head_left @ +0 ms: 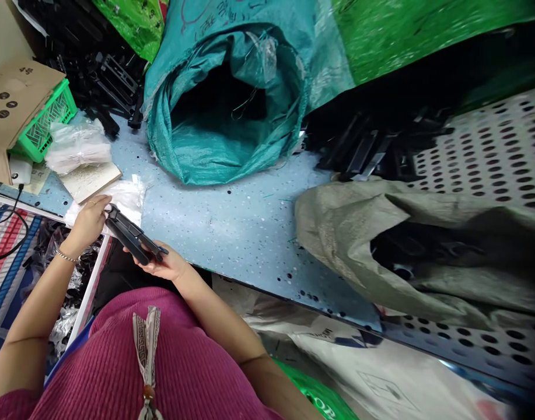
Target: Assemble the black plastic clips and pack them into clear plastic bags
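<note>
Under both hands (118, 233), seemingly black bracket (133, 236)

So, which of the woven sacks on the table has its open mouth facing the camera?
The teal sack, standing behind the blue table; its round mouth gapes toward the camera. The grey-beige sack lies slumped on its side at the right.

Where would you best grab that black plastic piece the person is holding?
Probably mid-length, from underneath, as the right hand cradles it now. The black plastic piece is long, narrow and flat, lying slanted, so fingers wrap across its width while the left hand steadies its upper end.
</note>
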`<state>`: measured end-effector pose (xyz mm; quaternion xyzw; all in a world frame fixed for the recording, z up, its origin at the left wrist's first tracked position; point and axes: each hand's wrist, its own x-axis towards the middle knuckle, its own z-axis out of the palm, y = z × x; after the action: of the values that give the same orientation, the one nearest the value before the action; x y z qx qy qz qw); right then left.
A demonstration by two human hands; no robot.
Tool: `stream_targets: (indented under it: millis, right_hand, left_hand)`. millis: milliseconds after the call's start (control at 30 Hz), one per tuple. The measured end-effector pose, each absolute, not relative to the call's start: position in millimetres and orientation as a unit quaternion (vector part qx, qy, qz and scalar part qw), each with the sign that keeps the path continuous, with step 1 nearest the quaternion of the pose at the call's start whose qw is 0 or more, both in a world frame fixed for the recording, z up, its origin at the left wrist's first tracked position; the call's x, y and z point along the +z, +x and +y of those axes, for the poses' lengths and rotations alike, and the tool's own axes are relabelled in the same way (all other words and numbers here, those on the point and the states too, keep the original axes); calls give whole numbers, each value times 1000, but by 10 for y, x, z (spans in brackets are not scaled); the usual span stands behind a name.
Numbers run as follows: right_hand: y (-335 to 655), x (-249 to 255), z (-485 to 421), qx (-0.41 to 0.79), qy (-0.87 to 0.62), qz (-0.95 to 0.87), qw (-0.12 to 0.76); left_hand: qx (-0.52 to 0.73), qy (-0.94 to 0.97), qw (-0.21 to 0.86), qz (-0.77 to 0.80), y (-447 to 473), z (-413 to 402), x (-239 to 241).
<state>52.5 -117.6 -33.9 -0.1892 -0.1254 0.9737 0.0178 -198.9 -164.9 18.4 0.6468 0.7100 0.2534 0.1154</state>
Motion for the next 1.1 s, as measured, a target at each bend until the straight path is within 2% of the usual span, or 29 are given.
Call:
stream_targets:
  millis: [100, 200, 300, 400, 500, 600, 667, 767, 867, 933, 1000, 1100]
  right_hand:
    - [430, -322, -1121, 982, -187, -28, 8]
    - [364, -297, -1070, 978, -188, 52, 67]
    - [400, -285, -1090, 975, -192, 48, 105]
    - [512, -263, -1184, 976, -174, 36, 129]
    - [568, -242, -1281, 979, -143, 16, 146]
    - [496, -253, -1315, 975, -167, -75, 126]
    - [420, -258, -1301, 947, -229, -173, 147]
    - [377, -186, -1284, 856, -324, -343, 210]
    - [433, 1, -1347, 700, -372, -553, 258]
    - [489, 139, -1424, 654, -333, -637, 235]
    - [535, 233, -1490, 698, -239, -658, 152]
    - [558, 234, -1521, 754, -127, -644, 32]
  left_hand:
    - [285, 663, 98, 685, -1828, -1710, 237]
    - [298, 722, 108, 615, -1498, -1868, 283]
    - [332, 748, 131, 559, -1256, -2055, 242]
    - [369, 711, 108, 589, -1271, -2144, 107]
    - [388, 655, 36, 648, -1344, -2172, -21]
    - [403, 657, -15, 637, -1237, -2242, -31]
    - [402, 706, -5, 583, -1100, -2310, 21]
    - [383, 744, 66, 544, -969, -2380, 124]
    - [350, 725, 149, 574, -982, -2437, 288]
    - [330, 729, 179, 573, -1034, -2545, 484]
    - [303, 732, 216, 570, -1121, -2726, 718]
    - [232, 682, 331, 609, -1395, -3015, 879]
